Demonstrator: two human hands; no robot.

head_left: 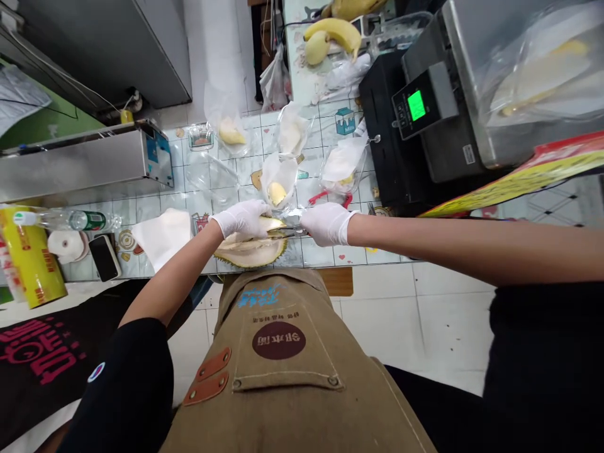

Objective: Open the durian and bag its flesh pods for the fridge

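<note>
My left hand, in a white glove, is closed over the upper edge of an opened durian at the table's near edge. Its spiky green rind and pale inside show; the fingertips are partly hidden. My right hand, gloved too, is wrapped round a metal tool whose slim end reaches into the durian's right side. The tool's handle is hidden in the fist, so its exact kind is unclear. Just beyond my right hand lies a red-handled tool. A wrapped yellow durian piece lies beyond both hands.
Several more wrapped pieces lie farther back, one in a clear bag. A scale with a green display stands right. On the left are a steel box, white paper, a phone and a plastic bottle. Another person's dark shirt shows at lower left.
</note>
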